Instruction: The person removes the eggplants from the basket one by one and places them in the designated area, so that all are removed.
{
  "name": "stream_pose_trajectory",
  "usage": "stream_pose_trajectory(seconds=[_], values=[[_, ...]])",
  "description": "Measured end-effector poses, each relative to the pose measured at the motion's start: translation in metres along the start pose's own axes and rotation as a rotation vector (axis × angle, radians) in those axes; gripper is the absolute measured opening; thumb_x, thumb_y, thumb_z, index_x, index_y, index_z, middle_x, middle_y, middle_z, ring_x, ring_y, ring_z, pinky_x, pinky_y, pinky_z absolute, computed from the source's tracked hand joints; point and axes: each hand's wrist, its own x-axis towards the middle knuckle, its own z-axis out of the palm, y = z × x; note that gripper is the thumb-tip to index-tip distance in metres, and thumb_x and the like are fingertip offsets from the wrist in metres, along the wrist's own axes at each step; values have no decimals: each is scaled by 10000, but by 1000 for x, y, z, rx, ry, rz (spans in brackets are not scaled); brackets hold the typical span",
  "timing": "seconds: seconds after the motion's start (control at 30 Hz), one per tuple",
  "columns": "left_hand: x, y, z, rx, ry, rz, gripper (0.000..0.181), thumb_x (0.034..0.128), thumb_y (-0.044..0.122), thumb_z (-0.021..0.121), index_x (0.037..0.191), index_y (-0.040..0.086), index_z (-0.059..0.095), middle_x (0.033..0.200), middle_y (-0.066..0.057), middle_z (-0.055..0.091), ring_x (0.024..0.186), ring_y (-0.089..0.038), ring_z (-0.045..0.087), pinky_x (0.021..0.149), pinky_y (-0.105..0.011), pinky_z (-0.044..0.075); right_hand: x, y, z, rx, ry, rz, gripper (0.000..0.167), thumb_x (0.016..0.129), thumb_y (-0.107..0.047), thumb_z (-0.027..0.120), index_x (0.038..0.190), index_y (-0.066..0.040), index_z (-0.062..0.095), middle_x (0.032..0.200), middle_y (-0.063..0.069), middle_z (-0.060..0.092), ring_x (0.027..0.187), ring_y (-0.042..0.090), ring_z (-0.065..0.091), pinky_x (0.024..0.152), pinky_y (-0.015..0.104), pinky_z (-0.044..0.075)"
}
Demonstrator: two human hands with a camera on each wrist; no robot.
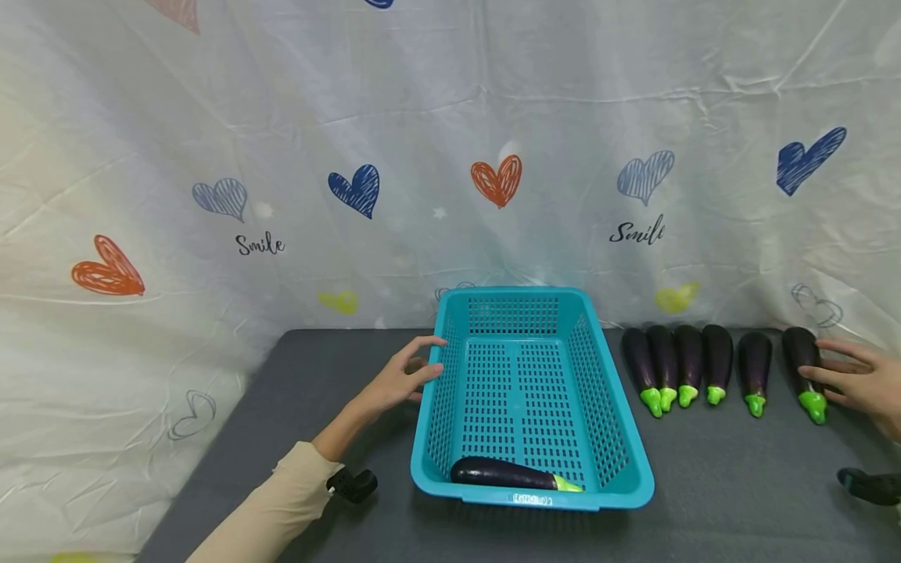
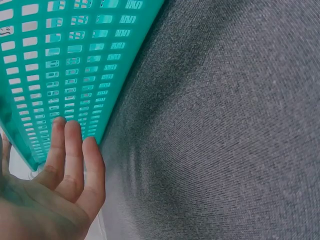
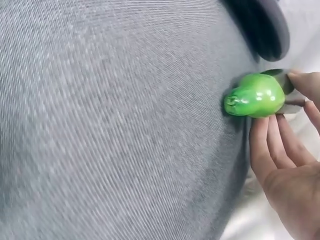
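Observation:
My right hand (image 1: 855,379) holds the rightmost eggplant (image 1: 800,356), which lies on the table. In the right wrist view its green stem end (image 3: 257,95) faces the camera, with the thumb on one side and the fingers (image 3: 282,145) on the other. On the left side of the blue plastic basket (image 1: 637,438), my left hand (image 1: 394,381) has its thumb and index fingertip at the rim. The left wrist view shows its other fingers (image 2: 73,155) fairly straight beside the perforated outer wall. One eggplant (image 1: 500,473) lies inside the basket along its near wall.
Several more eggplants (image 1: 688,360) lie in a row right of the basket, green stems toward me. A dark grey cloth (image 1: 704,493) covers the table. Behind it hangs a pale curtain (image 1: 422,102) printed with hearts, also along the left side.

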Motion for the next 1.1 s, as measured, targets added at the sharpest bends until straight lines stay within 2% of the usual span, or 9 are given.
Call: stream_pose_trajectory(seconds=[0.2, 0.5, 0.63, 0.77, 0.83, 0.9, 0.93, 0.97, 1.1], values=[[0, 1, 1, -2, -6, -4, 512, 1057, 259, 599, 1531, 214, 411, 1282, -204, 570, 1139, -343, 598, 822, -539, 567, 1, -5, 5, -5, 5, 41, 790, 1018, -302, 648, 1576, 67, 229, 1411, 492, 333, 780, -218, 354, 575, 121, 462], [1, 0, 0, 12, 0, -10, 497, 1054, 288, 602, 1515, 240, 423, 1261, -192, 580, 1126, -334, 604, 830, -537, 565, 1, -7, 8, 13, -1, 85, 893, 978, -385, 697, 1562, 102, 229, 1477, 464, 268, 856, -153, 363, 604, 116, 488], [0, -1, -1, 9, 1, -8, 497, 1051, 294, 606, 1513, 255, 426, 1261, -189, 579, 1122, -333, 607, 825, -529, 568, 1, -4, 6, 17, -38, 71, 882, 1004, -387, 656, 1573, 95, 185, 1484, 474, 233, 985, -62, 489, 617, 119, 493], [0, 0, -1, 9, -2, 0, 498, 1054, 285, 602, 1516, 243, 421, 1255, -194, 581, 1113, -338, 614, 813, -521, 575, 0, -5, 2, 38, -48, 40, 820, 1008, -339, 667, 1555, 107, 250, 1463, 467, 280, 959, -99, 504, 624, 136, 514], [1, 0, -1, 13, -3, 1, 497, 1057, 281, 596, 1519, 233, 418, 1256, -199, 580, 1112, -338, 615, 810, -519, 576, 1, -5, 0, 25, -29, 23, 675, 995, -349, 687, 1528, -52, 400, 1432, 416, 345, 927, -134, 430, 622, 129, 505], [1, 0, -1, 16, -1, -4, 500, 1056, 280, 599, 1520, 233, 418, 1262, -200, 581, 1116, -336, 613, 816, -522, 573, 0, -9, -3, 16, -16, 1, 633, 993, -339, 695, 1511, -91, 429, 1438, 394, 346, 1049, -23, 496, 632, 125, 496], [1, -1, 0, 18, 0, -6, 502, 1056, 280, 599, 1522, 231, 417, 1267, -202, 581, 1118, -338, 612, 818, -525, 571, 0, -11, -5, 1, -7, -12, 552, 993, -353, 692, 1474, -213, 459, 1422, 307, 407, 1078, -14, 478, 630, 117, 483], [1, -1, 0, 22, 1, -7, 505, 1056, 281, 600, 1523, 231, 416, 1276, -201, 578, 1124, -338, 608, 821, -527, 568, -1, -16, -5, -8, 1, -24, 539, 996, -353, 686, 1469, -217, 465, 1419, 295, 411, 1091, 1, 474, 627, 111, 469], [1, -1, 0, 30, 6, -10, 508, 1054, 284, 601, 1524, 231, 417, 1311, -203, 565, 1154, -346, 590, 828, -544, 559, -5, -46, -7, -32, -1, -57, 666, 1026, -334, 642, 1548, -17, 377, 1472, 323, 395, 976, -84, 445, 650, 102, 455]])
